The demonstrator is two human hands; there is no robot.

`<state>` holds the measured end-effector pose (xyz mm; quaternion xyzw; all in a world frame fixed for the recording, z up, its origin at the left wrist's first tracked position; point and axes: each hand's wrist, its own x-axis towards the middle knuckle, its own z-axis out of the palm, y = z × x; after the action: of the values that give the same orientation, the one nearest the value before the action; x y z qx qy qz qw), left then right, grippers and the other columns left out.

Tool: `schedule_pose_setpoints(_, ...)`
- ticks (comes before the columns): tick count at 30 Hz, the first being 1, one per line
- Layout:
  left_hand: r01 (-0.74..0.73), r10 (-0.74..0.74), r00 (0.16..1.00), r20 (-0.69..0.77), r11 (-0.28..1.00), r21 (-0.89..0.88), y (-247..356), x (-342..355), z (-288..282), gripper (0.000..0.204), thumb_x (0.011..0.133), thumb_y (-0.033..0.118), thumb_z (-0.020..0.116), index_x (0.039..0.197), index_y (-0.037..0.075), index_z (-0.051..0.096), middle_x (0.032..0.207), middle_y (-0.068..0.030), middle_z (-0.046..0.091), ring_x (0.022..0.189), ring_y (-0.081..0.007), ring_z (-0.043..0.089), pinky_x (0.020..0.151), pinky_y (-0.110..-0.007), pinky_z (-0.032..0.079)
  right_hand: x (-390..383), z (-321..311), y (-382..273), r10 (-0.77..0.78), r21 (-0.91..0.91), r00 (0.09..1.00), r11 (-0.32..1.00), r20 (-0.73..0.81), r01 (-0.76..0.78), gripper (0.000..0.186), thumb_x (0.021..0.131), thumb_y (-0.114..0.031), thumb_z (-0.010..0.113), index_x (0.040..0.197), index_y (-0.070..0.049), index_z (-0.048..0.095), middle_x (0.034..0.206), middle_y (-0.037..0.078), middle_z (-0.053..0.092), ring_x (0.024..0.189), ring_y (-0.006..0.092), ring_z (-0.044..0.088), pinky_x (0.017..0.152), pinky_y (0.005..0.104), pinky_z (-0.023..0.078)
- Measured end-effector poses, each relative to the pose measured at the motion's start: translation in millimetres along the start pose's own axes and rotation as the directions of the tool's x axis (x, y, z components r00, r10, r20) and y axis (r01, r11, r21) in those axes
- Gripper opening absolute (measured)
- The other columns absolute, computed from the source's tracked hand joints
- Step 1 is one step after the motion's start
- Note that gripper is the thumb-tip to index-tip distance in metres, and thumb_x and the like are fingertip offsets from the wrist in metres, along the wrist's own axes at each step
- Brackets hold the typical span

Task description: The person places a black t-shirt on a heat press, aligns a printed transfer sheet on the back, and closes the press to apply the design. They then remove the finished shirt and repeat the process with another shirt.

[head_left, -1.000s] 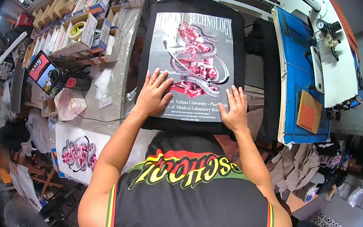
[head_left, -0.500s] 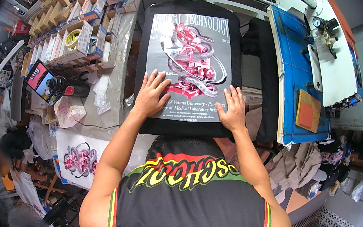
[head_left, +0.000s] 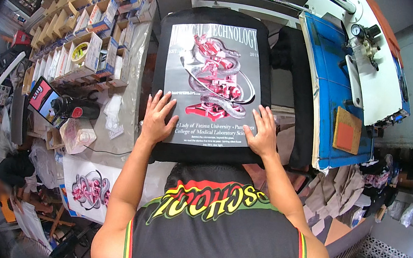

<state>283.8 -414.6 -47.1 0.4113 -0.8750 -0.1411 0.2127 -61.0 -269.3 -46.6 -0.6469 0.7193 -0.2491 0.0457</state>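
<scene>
A black shirt (head_left: 198,155) is spread over a flat board in front of me. On it lies a glossy grey print sheet (head_left: 172,76) with a pink and silver snake-and-microscope picture and white lettering. My left hand (head_left: 158,119) rests flat, fingers spread, across the sheet's lower left edge. Opposite it, my right hand (head_left: 262,135) lies on the lower right edge, its fingers also outstretched. Neither hand grips anything. A black sleeve (head_left: 298,99) hangs off to the right of the board.
A blue-covered heat-press bed (head_left: 329,92) stands to the right, with a pressure gauge (head_left: 356,30) above it. Cardboard bins (head_left: 89,55) fill the left table, near a phone (head_left: 45,101) and a black bottle (head_left: 79,109). Another person (head_left: 14,172) is at lower left.
My left hand has slid left and down, from over the print to its side edge, uncovering more lettering. My right hand stays by the right edge. The view has shifted slightly.
</scene>
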Motion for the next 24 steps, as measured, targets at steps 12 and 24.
schedule_pose_setpoints(12,0.010,-0.010,0.999,-0.034,1.000,-0.003,1.4,1.8,3.2,0.051,0.080,0.022,0.072,0.128,0.008,0.062,0.146,-0.0131,0.050,0.142,-0.0364,0.035,0.119,-0.055,0.020,1.2,-1.6,-2.7,0.001,-0.005,1.000,1.000,-0.022,-0.001,0.056,0.083,-0.030,0.069,0.129,0.001,0.059,0.144,0.020,0.048,0.138,0.0400,0.039,0.113,0.0488,0.033)
schedule_pose_setpoints(24,0.015,-0.016,0.999,-0.042,1.000,-0.019,5.7,4.8,1.2,0.049,0.079,0.019,0.073,0.125,0.007,0.064,0.144,-0.0134,0.052,0.142,-0.0365,0.036,0.119,-0.053,0.021,0.5,-3.1,-2.2,0.018,-0.005,1.000,1.000,-0.006,-0.018,0.056,0.083,-0.031,0.070,0.130,-0.001,0.059,0.146,0.019,0.047,0.139,0.0389,0.037,0.114,0.0491,0.032)
